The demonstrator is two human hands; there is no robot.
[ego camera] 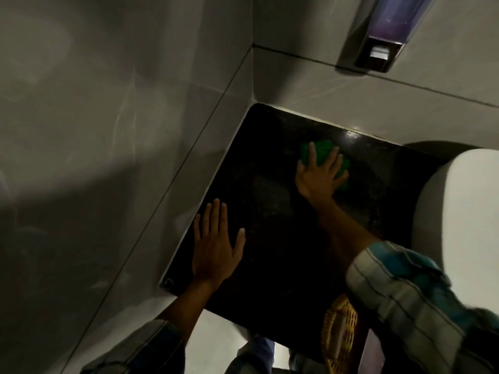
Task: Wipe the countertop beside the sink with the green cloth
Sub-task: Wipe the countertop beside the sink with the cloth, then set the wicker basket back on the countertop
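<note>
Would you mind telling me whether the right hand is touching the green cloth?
Touching. The head view shows the right hand pressed flat on the green cloth, fingers spread over it on the dark countertop.

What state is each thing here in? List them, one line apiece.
green cloth: bunched, pressed flat on the countertop under the right hand.
right hand: fingers spread, palm down on the cloth.
left hand: open, flat on the countertop near the left wall, holding nothing.
countertop: dark, glossy, a bright glint near the back wall.
sink: white, only its rim shows.
soap dispenser: wall-mounted, untouched.
wicker basket: at the front edge, contents unclear.
</note>
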